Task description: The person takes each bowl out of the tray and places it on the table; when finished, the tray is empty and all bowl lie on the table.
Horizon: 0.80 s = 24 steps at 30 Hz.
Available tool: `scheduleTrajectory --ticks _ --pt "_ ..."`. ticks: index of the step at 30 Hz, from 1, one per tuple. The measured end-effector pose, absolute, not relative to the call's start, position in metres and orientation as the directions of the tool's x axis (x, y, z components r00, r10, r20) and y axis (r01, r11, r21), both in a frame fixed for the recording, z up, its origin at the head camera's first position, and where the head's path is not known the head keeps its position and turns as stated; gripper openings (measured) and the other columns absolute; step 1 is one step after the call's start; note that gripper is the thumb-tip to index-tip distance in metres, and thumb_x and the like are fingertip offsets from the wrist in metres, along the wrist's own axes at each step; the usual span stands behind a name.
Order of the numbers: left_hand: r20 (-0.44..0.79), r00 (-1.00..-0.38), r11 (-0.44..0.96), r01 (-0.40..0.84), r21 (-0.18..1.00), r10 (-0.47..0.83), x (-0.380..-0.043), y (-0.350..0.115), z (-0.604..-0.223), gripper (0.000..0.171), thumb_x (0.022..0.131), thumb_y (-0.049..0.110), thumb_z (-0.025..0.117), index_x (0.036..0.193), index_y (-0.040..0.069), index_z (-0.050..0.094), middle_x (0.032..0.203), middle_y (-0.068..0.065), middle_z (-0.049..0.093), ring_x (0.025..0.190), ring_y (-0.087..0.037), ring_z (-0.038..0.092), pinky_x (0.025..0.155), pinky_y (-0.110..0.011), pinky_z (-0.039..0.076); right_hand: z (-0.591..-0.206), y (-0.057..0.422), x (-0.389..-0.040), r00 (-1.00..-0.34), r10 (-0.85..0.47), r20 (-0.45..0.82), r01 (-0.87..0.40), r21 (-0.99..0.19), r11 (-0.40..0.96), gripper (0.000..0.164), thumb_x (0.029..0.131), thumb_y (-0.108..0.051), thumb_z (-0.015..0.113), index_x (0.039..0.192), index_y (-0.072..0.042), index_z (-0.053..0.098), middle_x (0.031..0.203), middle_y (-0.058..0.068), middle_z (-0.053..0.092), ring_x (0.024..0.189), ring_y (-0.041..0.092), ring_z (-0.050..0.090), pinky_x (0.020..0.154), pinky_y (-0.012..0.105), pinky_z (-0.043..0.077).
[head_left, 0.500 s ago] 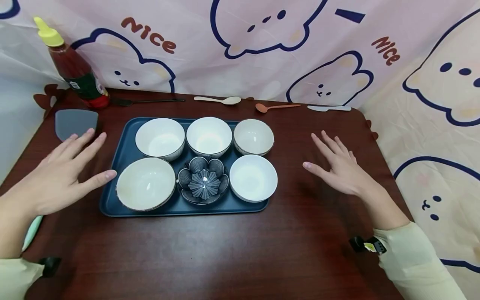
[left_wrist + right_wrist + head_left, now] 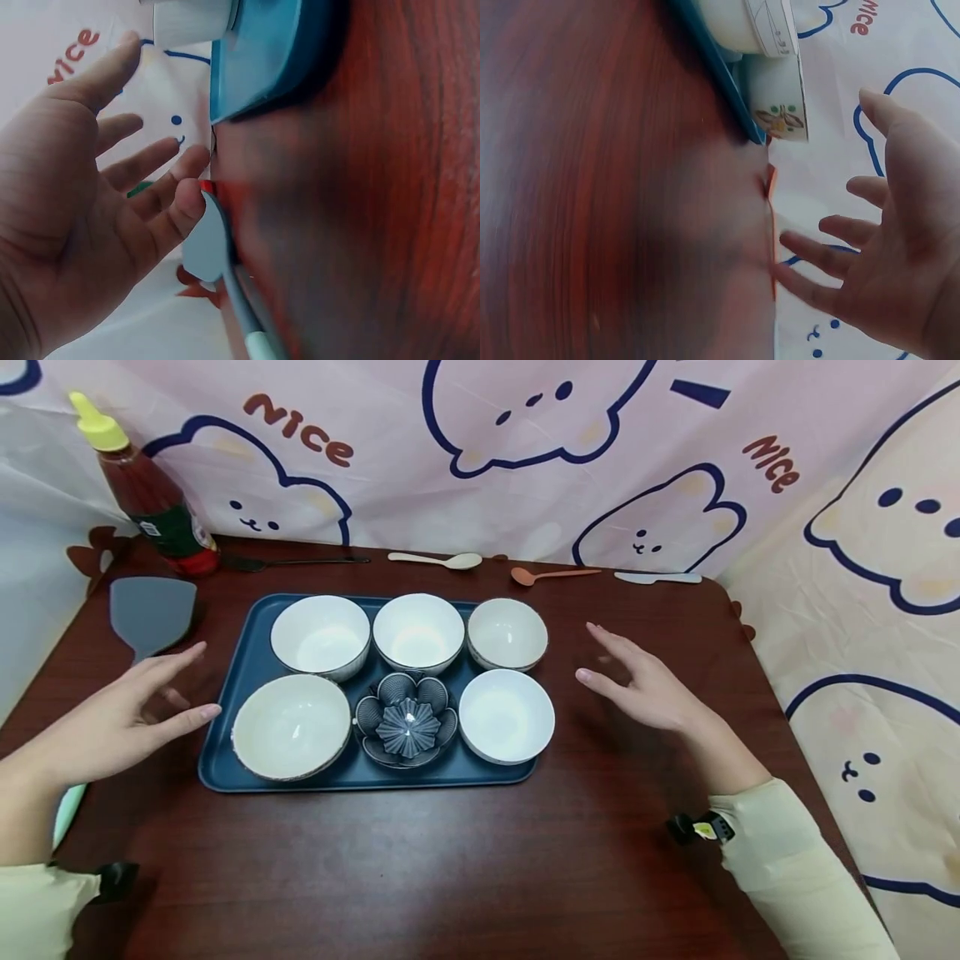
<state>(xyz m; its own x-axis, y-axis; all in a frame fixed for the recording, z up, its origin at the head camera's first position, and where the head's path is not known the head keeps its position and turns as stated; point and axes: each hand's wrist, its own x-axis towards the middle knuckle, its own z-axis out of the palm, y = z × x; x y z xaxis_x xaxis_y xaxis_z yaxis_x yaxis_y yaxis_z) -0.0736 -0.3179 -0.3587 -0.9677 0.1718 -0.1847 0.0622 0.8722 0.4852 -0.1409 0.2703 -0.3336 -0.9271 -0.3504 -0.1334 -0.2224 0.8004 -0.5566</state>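
A blue tray (image 2: 450,781) holds several bowls in two rows. At its back stand a left white bowl (image 2: 321,635), a middle white bowl (image 2: 418,628) and a smaller right bowl (image 2: 507,631). In front are a wide cream bowl (image 2: 292,727), a dark petal-shaped dish (image 2: 408,722) and a white bowl (image 2: 507,716). My left hand (image 2: 123,722) hovers beside the tray's left edge, thumb toward the cream bowl, holding nothing. Right of the tray, my right hand (image 2: 645,685) is in the air with fingers spread, palm facing inward, also bare.
A grey spatula (image 2: 153,614) with a pale green handle lies left, partly under my left hand. Behind it stands a red sauce bottle (image 2: 153,502). Along the back edge lie a black utensil (image 2: 300,562), a cream spoon (image 2: 438,560), an orange spoon (image 2: 551,575) and a white knife (image 2: 656,578).
My right hand has moved left, closer to the tray, and turned its palm inward. My left hand has tilted onto its edge, fingers lower than before. The tray and bowls stay put.
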Motion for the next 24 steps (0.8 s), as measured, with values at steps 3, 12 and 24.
scheduleTrajectory --ticks 3,12,24 --pt "-0.181 -0.968 0.862 0.063 0.503 0.176 -0.074 -0.321 -0.366 0.084 0.095 0.038 0.068 0.157 0.002 0.023 0.139 -0.034 0.036 0.092 -0.032 0.058 0.059 -0.023 0.049 -0.341 0.261 -0.147 -0.927 -0.350 -0.135 -0.192 -0.632 0.751 0.071 0.096 -0.048 0.062 0.157 -0.036 0.027 0.161 0.004 0.034 0.124 0.027 0.061 0.101 0.052 0.049" --pt "-0.157 -0.978 0.808 0.018 0.590 0.137 -0.069 -0.328 -0.389 0.070 0.094 0.038 0.069 0.151 0.007 0.041 0.131 -0.022 0.047 0.079 0.004 0.049 0.062 -0.017 0.046 -0.367 0.237 -0.165 -0.901 -0.390 -0.189 -0.048 -0.851 0.523 0.069 0.100 -0.032 0.061 0.159 -0.023 0.027 0.160 0.011 0.034 0.106 0.032 0.071 0.084 0.039 0.059" --pt "-0.073 -0.988 0.767 0.059 0.639 0.136 -0.066 -0.330 -0.405 0.057 0.096 0.028 0.068 0.145 0.008 0.050 0.115 -0.012 0.057 0.080 0.006 0.050 0.060 -0.016 0.043 -0.378 0.221 -0.173 -0.902 -0.371 -0.220 0.134 -0.960 0.244 0.066 0.102 -0.029 0.057 0.159 -0.025 0.025 0.153 0.013 0.041 0.100 0.022 0.071 0.086 0.033 0.058"
